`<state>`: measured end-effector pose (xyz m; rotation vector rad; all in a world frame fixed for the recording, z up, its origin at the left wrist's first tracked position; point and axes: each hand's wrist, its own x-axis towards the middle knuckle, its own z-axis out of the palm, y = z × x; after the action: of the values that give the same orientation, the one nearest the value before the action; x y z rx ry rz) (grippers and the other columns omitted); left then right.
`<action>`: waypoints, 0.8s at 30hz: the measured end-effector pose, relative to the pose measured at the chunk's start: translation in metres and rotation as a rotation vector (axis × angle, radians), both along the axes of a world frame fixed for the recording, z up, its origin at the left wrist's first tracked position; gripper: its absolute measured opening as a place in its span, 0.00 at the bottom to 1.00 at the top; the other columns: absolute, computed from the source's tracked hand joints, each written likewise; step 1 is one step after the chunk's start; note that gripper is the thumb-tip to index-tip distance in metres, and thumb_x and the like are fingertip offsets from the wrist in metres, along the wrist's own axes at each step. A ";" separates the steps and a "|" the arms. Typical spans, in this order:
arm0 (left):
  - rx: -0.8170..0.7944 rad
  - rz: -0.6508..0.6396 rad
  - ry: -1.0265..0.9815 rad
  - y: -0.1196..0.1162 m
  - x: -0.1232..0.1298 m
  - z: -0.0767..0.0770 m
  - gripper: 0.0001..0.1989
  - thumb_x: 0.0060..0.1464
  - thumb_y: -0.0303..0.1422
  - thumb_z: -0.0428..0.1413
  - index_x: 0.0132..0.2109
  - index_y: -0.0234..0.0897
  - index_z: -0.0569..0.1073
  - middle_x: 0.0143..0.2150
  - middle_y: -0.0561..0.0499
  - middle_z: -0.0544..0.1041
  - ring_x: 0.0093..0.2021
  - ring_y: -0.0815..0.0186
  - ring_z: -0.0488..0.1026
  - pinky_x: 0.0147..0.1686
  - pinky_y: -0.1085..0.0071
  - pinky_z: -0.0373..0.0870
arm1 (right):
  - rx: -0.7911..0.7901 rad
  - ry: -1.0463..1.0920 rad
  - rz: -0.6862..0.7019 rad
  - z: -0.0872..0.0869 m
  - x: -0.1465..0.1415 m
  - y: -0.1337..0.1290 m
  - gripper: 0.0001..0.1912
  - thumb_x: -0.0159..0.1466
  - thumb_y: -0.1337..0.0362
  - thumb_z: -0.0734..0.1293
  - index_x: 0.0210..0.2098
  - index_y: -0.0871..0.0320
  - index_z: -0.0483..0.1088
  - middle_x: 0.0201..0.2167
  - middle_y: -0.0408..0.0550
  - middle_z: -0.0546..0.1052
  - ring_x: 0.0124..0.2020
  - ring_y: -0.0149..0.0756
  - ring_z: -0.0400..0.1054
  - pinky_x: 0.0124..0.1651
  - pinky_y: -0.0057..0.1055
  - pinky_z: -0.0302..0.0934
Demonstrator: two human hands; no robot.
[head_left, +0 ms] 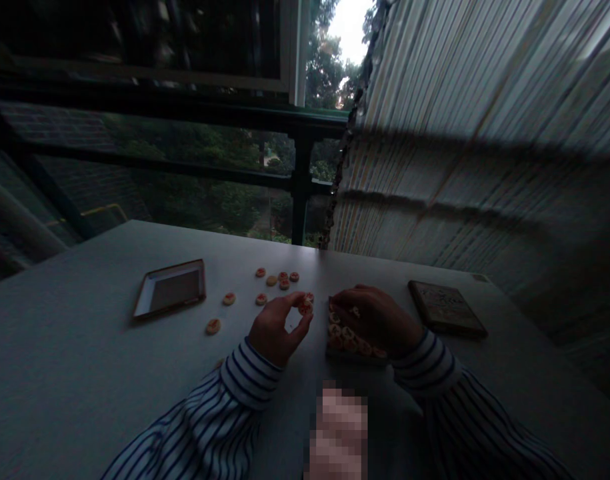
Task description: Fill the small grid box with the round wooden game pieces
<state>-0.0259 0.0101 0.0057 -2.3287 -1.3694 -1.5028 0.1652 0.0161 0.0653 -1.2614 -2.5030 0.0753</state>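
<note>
Between thumb and forefinger, my left hand (277,328) pinches a round xiangqi piece (306,305) with red markings, raised just above the table. Close to its right is a shallow box (357,359) with rows of round pieces (349,341) lying in it. My right hand (377,319) reaches over that box, its fingers bent together at the far left corner. What its fingertips hold, if anything, is hidden. Beyond my left hand lie several loose red-marked pieces (283,284), and two more, a piece (229,299) and another piece (213,326), lie to the left.
On the left of the white table (109,373) lies a shallow tray-like lid (171,290), inner side up. A dark, flat box with a patterned top (447,307) lies at the right. A railing (299,180) and a folded curtain (435,167) stand behind the table's far edge.
</note>
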 end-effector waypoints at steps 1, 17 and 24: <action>0.002 -0.014 -0.003 -0.001 0.001 0.000 0.14 0.48 0.32 0.52 0.43 0.36 0.67 0.35 0.48 0.76 0.36 0.65 0.73 0.39 0.69 0.70 | -0.006 0.014 0.001 0.000 0.000 0.000 0.09 0.60 0.64 0.59 0.34 0.58 0.71 0.26 0.47 0.74 0.29 0.30 0.66 0.32 0.25 0.56; 0.044 -0.122 0.019 -0.005 0.009 -0.006 0.13 0.47 0.32 0.55 0.42 0.34 0.66 0.35 0.46 0.76 0.36 0.64 0.73 0.37 0.68 0.71 | -0.235 0.278 0.090 -0.008 -0.007 -0.001 0.11 0.60 0.61 0.59 0.35 0.60 0.70 0.28 0.46 0.75 0.28 0.28 0.67 0.31 0.24 0.57; 0.089 -0.142 0.036 -0.007 0.011 -0.006 0.12 0.47 0.31 0.55 0.41 0.34 0.67 0.35 0.46 0.76 0.36 0.64 0.74 0.35 0.68 0.72 | -0.350 0.354 0.093 -0.011 -0.010 0.000 0.15 0.59 0.55 0.59 0.34 0.60 0.71 0.27 0.47 0.75 0.27 0.28 0.67 0.30 0.24 0.58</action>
<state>-0.0146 0.0027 -0.0002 -2.4308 -1.1254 -1.5152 0.1555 0.0157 0.0541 -1.1315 -2.2960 0.7218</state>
